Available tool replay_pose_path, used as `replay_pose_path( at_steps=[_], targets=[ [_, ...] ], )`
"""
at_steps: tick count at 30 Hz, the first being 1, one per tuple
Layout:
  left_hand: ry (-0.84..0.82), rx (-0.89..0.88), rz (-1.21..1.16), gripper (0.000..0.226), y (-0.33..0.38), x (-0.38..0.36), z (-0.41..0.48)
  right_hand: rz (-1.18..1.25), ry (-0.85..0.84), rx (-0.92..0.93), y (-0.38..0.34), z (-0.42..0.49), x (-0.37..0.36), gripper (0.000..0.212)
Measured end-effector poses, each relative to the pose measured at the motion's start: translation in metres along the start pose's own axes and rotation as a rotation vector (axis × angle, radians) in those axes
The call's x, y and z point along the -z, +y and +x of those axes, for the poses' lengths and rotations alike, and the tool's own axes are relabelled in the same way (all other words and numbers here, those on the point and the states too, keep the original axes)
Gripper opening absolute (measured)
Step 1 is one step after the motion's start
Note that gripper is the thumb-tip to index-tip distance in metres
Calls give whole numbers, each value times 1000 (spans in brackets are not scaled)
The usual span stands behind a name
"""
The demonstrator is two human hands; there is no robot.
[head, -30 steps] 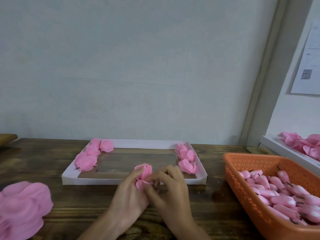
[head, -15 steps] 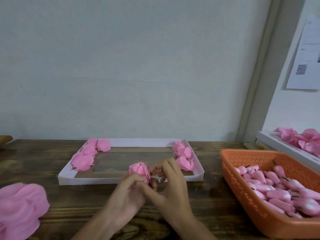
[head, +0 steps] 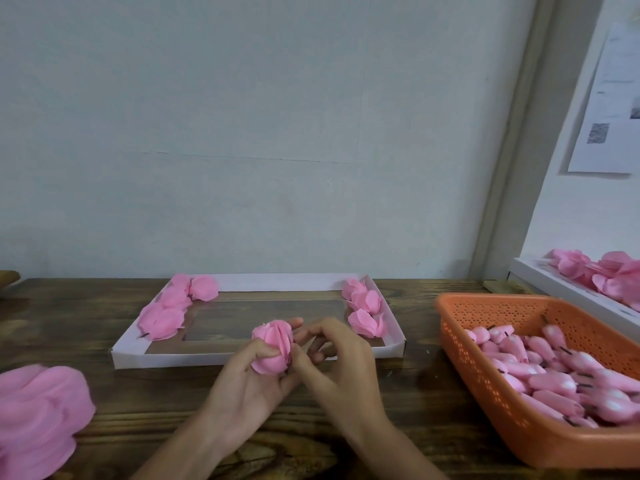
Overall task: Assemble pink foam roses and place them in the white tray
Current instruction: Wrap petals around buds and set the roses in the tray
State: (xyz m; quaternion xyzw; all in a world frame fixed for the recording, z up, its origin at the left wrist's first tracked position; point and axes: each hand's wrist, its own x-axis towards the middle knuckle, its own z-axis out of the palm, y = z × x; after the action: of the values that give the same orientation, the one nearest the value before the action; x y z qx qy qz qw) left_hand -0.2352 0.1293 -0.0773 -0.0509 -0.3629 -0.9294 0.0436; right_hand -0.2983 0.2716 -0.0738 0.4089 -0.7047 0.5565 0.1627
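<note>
A pink foam rose [head: 273, 348] sits in my left hand [head: 247, 386], whose thumb and fingers curl around it just in front of the white tray [head: 242, 358]. My right hand [head: 341, 362] is right beside it, its fingers curled and its thumb touching the rose's base. Several finished roses [head: 166, 313] lie along the tray's left side, and three more roses [head: 365, 313] along its right side. The tray's middle is bare.
An orange basket [head: 485, 386] full of pink buds with dark stems stands at the right. A heap of loose pink petals [head: 34, 417] lies at the left front. Another white tray [head: 568, 296] with roses sits at the far right. A wall is close behind.
The petals have closed up around the bud, and the rose now looks rounder in my left hand. My right hand's fingers have shifted around its right side.
</note>
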Motion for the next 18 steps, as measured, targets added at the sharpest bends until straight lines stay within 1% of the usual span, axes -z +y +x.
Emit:
replay_pose_path(
  at_steps=[3, 5, 6, 10, 13, 15, 18],
  targets=[
    [16, -2, -13, 53, -1, 1, 0, -43, -28, 59, 0, -1, 0, 9],
    [27, 1, 4, 58, -2, 2, 0, -50, -27, 96, 0, 0, 0, 10],
    [26, 2, 12, 59, -2, 2, 1, -45, -24, 99, 0, 1, 0, 9],
    [-10, 23, -20, 49, -1, 2, 0, -24, -29, 71, 3, 0, 0, 4],
    [-67, 29, 14, 54, 1, -3, -1, -16, -13, 46, 2, 0, -1, 11],
    [-100, 35, 23, 55, 2, -5, -2, -58, -4, 46, 1, -1, -1, 12],
    [-110, 40, -11, 51, 2, -4, -2, -138, 1, 72, 0, -1, -2, 8]
  ],
)
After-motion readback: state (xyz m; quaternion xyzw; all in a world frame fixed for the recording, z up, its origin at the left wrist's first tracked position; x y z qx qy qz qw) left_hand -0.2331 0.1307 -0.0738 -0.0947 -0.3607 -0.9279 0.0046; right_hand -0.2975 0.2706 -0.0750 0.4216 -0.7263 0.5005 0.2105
